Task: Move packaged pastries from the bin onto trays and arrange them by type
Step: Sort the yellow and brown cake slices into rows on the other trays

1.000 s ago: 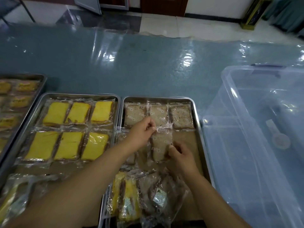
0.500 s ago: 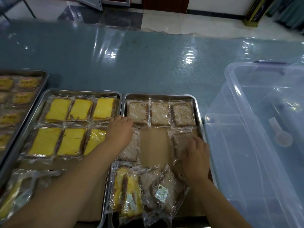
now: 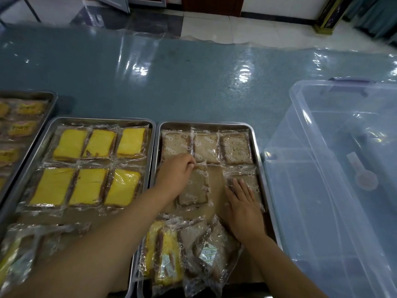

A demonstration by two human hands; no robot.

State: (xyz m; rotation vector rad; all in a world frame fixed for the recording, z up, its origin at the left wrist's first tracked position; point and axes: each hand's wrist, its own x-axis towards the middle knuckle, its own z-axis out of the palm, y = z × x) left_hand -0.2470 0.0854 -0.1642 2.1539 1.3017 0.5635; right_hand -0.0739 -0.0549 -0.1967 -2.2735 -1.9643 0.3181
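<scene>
Two steel trays lie side by side in front of me. The right tray carries a back row of three brown packaged pastries. In its second row, my left hand pinches the top edge of a brown pastry pack. My right hand lies flat with straight fingers on another brown pack at the tray's right side. A loose pile of yellow and brown packs sits at the tray's near end. The left tray holds two rows of yellow pastries.
A clear plastic bin stands to the right, with a small scoop visible through it. A third tray of yellow packs is at the far left. More wrapped packs lie at the left tray's near end. The plastic-covered table stretches beyond.
My left hand moved from the left side of the right tray to its middle and took hold of a brown pack's top edge. My right hand flattened on the right-hand pack.
</scene>
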